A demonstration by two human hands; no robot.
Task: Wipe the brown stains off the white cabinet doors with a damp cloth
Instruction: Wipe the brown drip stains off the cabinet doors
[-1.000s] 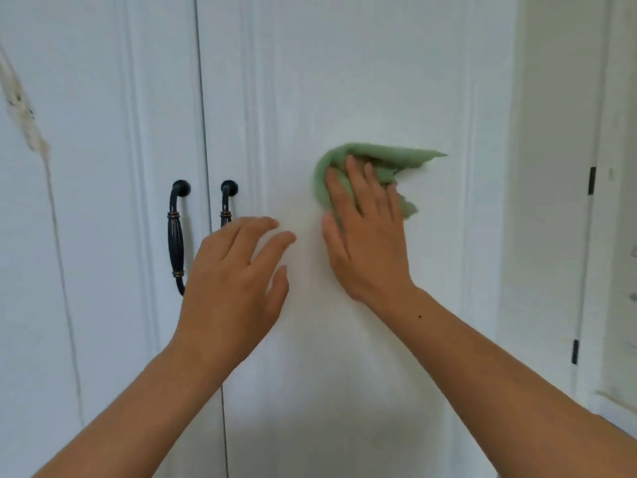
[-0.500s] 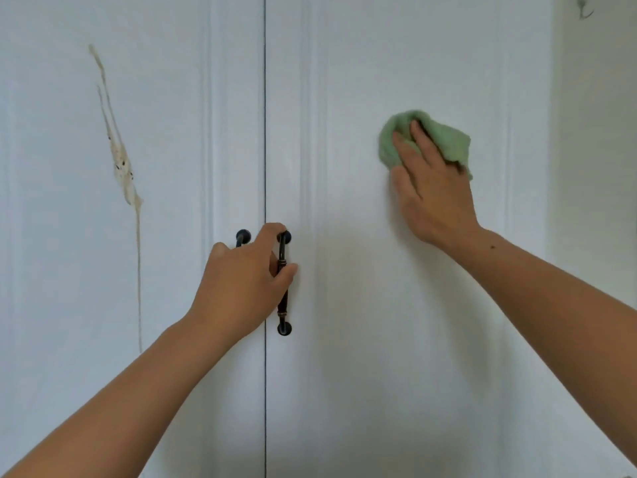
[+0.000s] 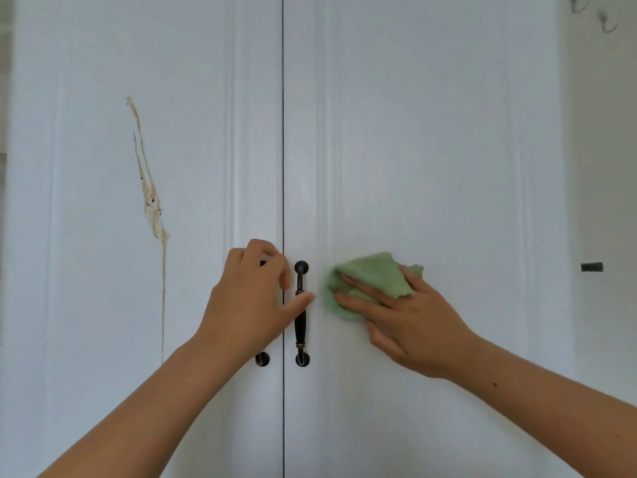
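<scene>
The right hand [image 3: 413, 326], fingers flat, has slid the cloth [image 3: 372, 274] down beside the right handle [image 3: 300, 312]. The left hand [image 3: 248, 305] grips the left handle [image 3: 262, 358]. The stain [image 3: 151, 201] remains.

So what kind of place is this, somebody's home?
Likely a home, though which room I cannot tell: tall white cabinet doors with dark handles, wall hooks at upper right, and a green cloth pressed to one door.
</scene>
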